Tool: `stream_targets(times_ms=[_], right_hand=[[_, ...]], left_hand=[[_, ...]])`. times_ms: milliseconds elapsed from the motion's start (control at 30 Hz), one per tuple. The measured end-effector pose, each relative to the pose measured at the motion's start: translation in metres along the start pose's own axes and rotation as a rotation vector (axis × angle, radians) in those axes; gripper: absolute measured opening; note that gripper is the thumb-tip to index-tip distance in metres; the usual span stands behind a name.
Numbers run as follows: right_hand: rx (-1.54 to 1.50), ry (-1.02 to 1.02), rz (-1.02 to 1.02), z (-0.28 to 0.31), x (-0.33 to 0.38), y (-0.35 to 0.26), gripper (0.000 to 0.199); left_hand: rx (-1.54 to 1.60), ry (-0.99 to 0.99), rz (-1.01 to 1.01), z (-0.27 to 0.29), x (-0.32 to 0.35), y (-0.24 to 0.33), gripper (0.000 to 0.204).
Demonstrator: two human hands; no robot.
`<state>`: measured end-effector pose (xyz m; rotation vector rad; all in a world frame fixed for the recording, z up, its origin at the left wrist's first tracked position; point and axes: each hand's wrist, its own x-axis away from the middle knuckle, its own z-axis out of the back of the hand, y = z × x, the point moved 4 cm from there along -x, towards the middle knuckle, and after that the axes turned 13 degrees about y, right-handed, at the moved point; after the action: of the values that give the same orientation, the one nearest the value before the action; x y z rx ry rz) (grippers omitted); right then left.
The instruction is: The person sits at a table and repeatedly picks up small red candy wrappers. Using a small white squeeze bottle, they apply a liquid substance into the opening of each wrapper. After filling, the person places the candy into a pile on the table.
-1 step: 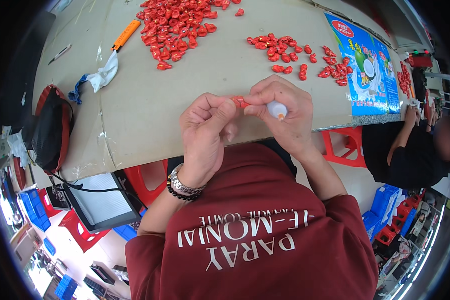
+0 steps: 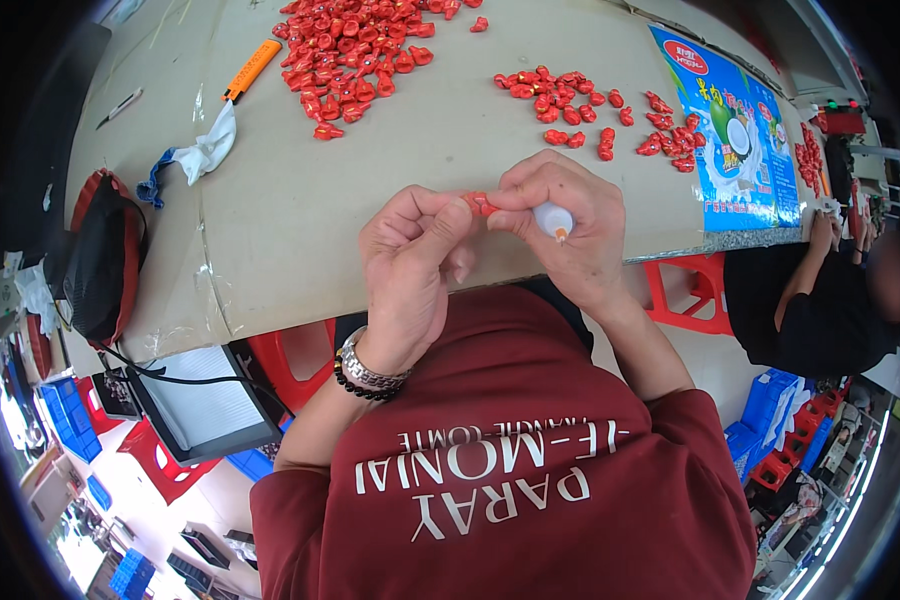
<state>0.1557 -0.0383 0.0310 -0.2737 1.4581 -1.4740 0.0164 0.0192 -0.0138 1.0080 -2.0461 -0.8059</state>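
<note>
Between my two hands, over the near edge of the table, is a small glossy red figure-like piece (image 2: 481,204). My left hand (image 2: 407,262) pinches its left end between thumb and fingers. The thumb and forefinger of my right hand (image 2: 582,235) close on its right end. Tucked in that same right hand is a small white squeeze bottle (image 2: 551,217), its orange-tinted tip pointing down toward me. My fingers cover much of the piece and part of the bottle.
A large heap of red pieces (image 2: 350,60) lies at the far middle, with smaller groups (image 2: 550,95) to the right beside a blue printed sheet (image 2: 735,150). An orange cutter (image 2: 253,70), a white cloth (image 2: 208,148) and a black-red bag (image 2: 105,260) are leftward. A co-worker (image 2: 820,300) sits right.
</note>
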Motion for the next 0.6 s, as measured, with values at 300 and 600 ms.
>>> stream_targets(times_ms=[300,600], right_hand=[[-0.239,-0.004,-0.109,0.0,0.013,0.023,0.013],[-0.279,0.131,0.092,0.004,0.011,0.025,0.012]], left_hand=[[-0.197,0.046,-0.105,0.0,-0.003,-0.002,0.01],[-0.283,0.035,-0.198,-0.012,-0.007,-0.005,0.017]])
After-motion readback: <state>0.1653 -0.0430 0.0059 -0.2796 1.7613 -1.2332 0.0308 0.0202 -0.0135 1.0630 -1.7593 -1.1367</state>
